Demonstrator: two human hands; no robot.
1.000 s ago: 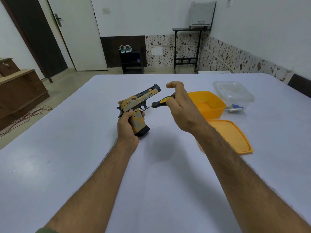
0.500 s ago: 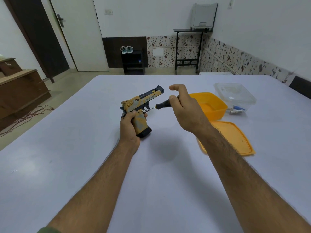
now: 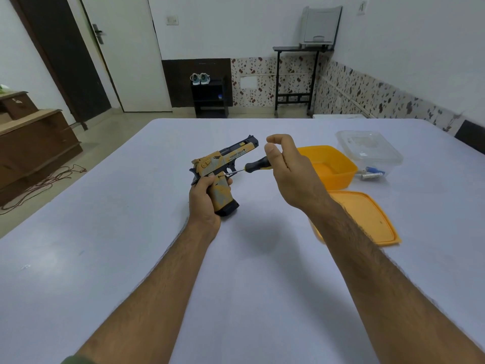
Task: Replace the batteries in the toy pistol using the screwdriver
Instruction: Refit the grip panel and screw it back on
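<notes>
Currently left hand [image 3: 203, 203] grips the toy pistol [image 3: 223, 174] by its handle. Right hand [image 3: 288, 174] holds the screwdriver [image 3: 256, 164], tip against the pistol's side.

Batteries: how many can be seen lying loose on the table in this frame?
2, both beside the clear lidded container on the table's right: a blue battery and a silvery battery just in front of it. Others may be hidden inside the toy pistol.
</notes>
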